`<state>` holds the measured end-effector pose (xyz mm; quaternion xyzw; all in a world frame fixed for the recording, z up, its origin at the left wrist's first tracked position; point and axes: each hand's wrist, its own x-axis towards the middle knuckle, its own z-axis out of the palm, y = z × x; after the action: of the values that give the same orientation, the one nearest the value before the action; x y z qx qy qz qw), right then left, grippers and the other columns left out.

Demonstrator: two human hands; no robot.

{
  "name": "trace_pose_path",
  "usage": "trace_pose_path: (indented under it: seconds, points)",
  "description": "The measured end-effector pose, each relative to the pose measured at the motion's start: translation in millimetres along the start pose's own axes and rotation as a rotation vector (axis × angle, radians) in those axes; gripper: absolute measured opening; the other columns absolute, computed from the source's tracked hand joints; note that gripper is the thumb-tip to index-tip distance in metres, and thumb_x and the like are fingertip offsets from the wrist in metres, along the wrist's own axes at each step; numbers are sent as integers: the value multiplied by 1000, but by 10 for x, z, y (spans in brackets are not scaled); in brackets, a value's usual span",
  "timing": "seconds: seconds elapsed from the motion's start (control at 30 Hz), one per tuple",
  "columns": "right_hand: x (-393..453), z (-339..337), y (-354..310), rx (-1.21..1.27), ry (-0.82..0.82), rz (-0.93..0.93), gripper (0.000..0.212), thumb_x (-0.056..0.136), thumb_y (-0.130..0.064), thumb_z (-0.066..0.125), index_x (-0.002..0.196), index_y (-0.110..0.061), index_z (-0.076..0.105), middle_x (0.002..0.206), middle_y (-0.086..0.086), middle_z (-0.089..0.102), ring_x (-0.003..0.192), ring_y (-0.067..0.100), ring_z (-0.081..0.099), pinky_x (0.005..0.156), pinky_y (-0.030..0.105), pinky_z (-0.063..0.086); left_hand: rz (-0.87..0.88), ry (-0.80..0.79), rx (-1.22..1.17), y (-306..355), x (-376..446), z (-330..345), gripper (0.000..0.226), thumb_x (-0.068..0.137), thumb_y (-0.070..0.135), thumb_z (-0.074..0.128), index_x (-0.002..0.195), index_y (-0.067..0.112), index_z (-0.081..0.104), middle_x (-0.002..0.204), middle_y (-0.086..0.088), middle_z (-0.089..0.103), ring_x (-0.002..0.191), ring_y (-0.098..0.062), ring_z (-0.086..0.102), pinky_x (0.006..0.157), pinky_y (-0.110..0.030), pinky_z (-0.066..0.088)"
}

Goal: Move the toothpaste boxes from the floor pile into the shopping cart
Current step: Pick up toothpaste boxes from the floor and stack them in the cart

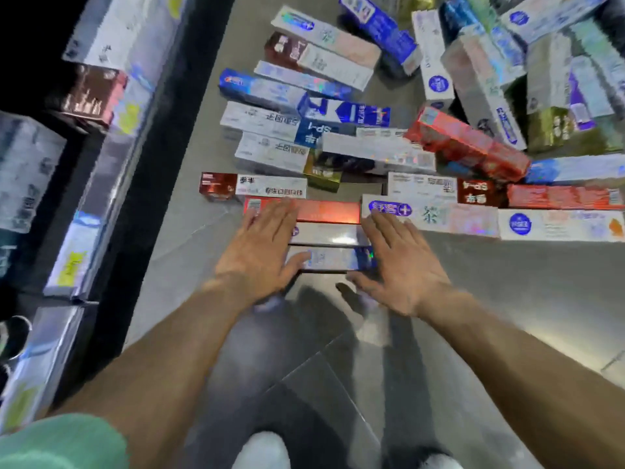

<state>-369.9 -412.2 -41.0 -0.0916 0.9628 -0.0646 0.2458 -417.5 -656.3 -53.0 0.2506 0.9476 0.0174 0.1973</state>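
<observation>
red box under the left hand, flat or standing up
Flat: the red box lies long face up on the floor, the left hand over one end.

The left hand [260, 255] covers one end of the red box [328, 211]; the pile [473, 96] overruns the top edge.

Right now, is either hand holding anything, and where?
No grip yet: left hand and right hand, fingers straight, flank the ends of three boxes.

The left hand [260, 252] and right hand [402, 265], fingers straight, rest at each end of three boxes [326, 235] on the floor [507, 282]. The pile [473, 143] lies farther away.
</observation>
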Motion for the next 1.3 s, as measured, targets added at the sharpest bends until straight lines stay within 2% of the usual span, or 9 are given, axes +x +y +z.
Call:
trace_pose_path:
  seconds: [0.13, 0.43, 0.53, 0.67, 0.8, 0.93, 1.07, 1.17, 1.3]
  points:
    - [449, 114, 183, -104, 74, -79, 101, 82, -77, 32, 159, -14, 20, 168, 10, 16, 154, 29, 13, 126, 47, 6, 68, 117, 54, -225, 319, 248, 90, 90, 67, 8, 160, 11, 16, 168, -10, 14, 155, -26, 11, 124, -45, 3]
    - [413, -236, 442, -360, 72, -158, 103, 82, -80, 25, 161, -16, 10, 169, 9, 6, 156, 27, 7, 126, 44, 7, 287, 146, 274, -245, 499, 23, 86, 96, 72, 13, 161, 18, 4, 169, -5, 4, 156, -21, 2, 127, -44, 3]
    - [179, -247, 461, -310, 60, -120, 98, 90, -77, 32, 161, -15, 8, 169, 7, 6, 156, 25, 7, 126, 42, 4, 271, 169, 188, -42, 450, -22, 80, 97, 67, 34, 160, 19, 17, 167, -6, 18, 153, -24, 18, 125, -43, 14]
    - [-60, -135, 511, -307, 15, -108, 94, 94, -71, 37, 162, -14, 6, 170, 7, 6, 156, 24, 6, 125, 41, 2, 330, 203, 247, 230, 367, 87, 62, 91, 59, 54, 139, 20, 44, 140, -6, 48, 127, -24, 47, 107, -40, 38]
    - [-77, -278, 556, -340, 5, -98, 95, 94, -73, 35, 162, -13, 5, 169, 8, 6, 156, 26, 7, 126, 42, 5, 207, 155, 249, 295, 410, 19, 59, 92, 50, 63, 137, 15, 45, 135, -8, 51, 121, -24, 49, 102, -39, 44]
    - [-54, -550, 478, -239, 128, -55, 92, 95, -70, 40, 161, -12, 11, 168, 9, 14, 154, 26, 17, 124, 40, 13, 150, 61, 226, 233, 403, -52, 60, 93, 45, 64, 139, 11, 45, 137, -11, 54, 123, -27, 52, 102, -40, 45]
    - [-61, -441, 355, -197, 109, -74, 87, 94, -67, 46, 158, -13, 22, 164, 11, 27, 148, 29, 29, 122, 41, 22, 76, -23, -6, 46, 235, -99, 46, 94, 44, 61, 126, 18, 43, 129, -11, 60, 110, -28, 59, 92, -43, 50]
    - [22, -352, 259, -212, 72, -104, 76, 94, -65, 50, 150, -15, 36, 152, 11, 45, 135, 30, 45, 114, 42, 36, 15, 54, -193, -149, 37, -198, 33, 96, 42, 61, 109, 18, 42, 116, -12, 63, 96, -29, 57, 76, -38, 43]
    - [244, -266, -29, -210, 57, -161, 61, 92, -60, 57, 133, -15, 48, 130, 11, 57, 116, 29, 54, 96, 43, 49, -167, 234, -468, -414, -184, -289, 27, 97, 37, 63, 108, 18, 47, 102, -2, 63, 88, -21, 58, 76, -38, 45]
